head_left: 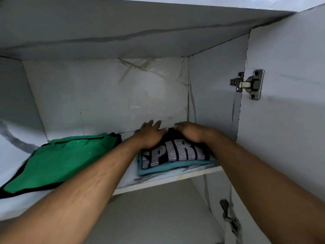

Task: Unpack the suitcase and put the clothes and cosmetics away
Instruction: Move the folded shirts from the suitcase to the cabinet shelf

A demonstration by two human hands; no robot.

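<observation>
Head view: I judge the task partly done. A green garment point(58, 159) already lies on the shelf point(175, 175), left of the black shirt point(175, 154), which sits on a teal garment point(175, 167) near the shelf's front edge. Suitcase and cosmetics are out of view. My left hand point(149, 136) presses flat, fingers spread, on the shirt; my right hand point(190, 132) rests on it, fingers relaxed.

Green garment point(58, 159), black white-lettered shirt point(175, 154) over seemingly teal cloth point(158, 169).
</observation>
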